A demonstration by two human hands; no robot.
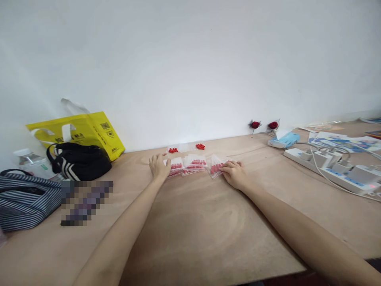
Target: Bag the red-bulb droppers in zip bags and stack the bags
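Observation:
Small clear plastic bags with red capsule-like pieces in them lie in a row across the middle of the table. My left hand point(159, 166) rests at the left edge of the left stack of bags point(176, 166), its fingers apart and partly turned away. The middle stack of bags point(195, 163) lies between my two hands, touched by neither. My right hand point(235, 174) has its bent fingers on the right side of a tilted bag point(215, 167), covering part of it. Behind the stacks are two loose piles of red pieces, a left pile point(173, 150) and a right pile point(200, 146).
To the left stand a yellow bag point(86, 131), a black pouch point(86, 161), a clear jar point(31, 163) and a striped bag point(26, 200). On the right are a tissue pack point(284, 140), papers point(339, 141) and a power strip point(333, 171) with cables. Two red flowers point(273, 125) are by the wall.

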